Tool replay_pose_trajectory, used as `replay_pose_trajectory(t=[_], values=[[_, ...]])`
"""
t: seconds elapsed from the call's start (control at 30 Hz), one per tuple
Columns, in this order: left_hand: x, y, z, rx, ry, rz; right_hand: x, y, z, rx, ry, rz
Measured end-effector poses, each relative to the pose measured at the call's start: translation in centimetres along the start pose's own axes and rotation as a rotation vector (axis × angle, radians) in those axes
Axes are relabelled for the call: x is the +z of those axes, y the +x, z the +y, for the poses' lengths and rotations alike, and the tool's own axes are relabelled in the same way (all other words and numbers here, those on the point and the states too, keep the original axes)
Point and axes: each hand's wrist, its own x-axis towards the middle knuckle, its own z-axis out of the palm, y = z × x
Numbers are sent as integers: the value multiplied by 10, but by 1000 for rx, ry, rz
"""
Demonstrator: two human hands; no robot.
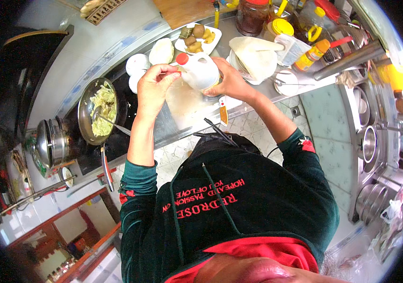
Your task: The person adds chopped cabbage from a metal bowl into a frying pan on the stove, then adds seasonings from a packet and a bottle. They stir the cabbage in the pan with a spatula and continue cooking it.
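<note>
My right hand (230, 79) grips a white plastic jug (198, 72) with a moulded handle and a red cap (182, 58), held tilted above the worktop. Beside the jug's neck, the thumb and fingers of my left hand (153, 90) are pinched together. A small red piece (178, 73) shows at those fingertips; its exact kind is unclear. Under the jug lies a pale cutting board (182, 106). To the left, a frying pan (114, 102) on the black hob holds shredded cabbage (103, 106), with a metal spatula (116, 126) resting in it.
A knife (223, 112) lies at the counter's front edge. Behind the jug are a cut cabbage (162, 51) and a white plate (212, 43) of food. Cloth-covered bowls (254, 60), jars and bottles (313, 55) crowd the right. A lidded steel pot (51, 141) stands left of the pan.
</note>
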Motion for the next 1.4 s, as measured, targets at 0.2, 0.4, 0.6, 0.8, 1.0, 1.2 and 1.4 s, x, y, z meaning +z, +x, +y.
replay_pose_trajectory(t=[0.2,0.4,0.6,0.8,1.0,1.2,1.4], values=[[-1,2,-1,63,-72,168,-32,77,28,-117,-321,-71],[-30,-38,-28,-158,-19,247,-91,150,130,-152,-560,-125],[-60,-139,-48,-331,13,417,-117,171,192,167,-282,-263],[-76,-201,-52,-401,-22,577,-115,167,238,396,-176,-209],[-90,-228,-69,-401,-102,662,-128,165,197,473,-407,-296],[-108,-222,-68,-324,-130,606,-87,142,101,297,-1174,-280],[-148,-247,-94,-154,-5,579,94,72,-52,154,-577,-526]])
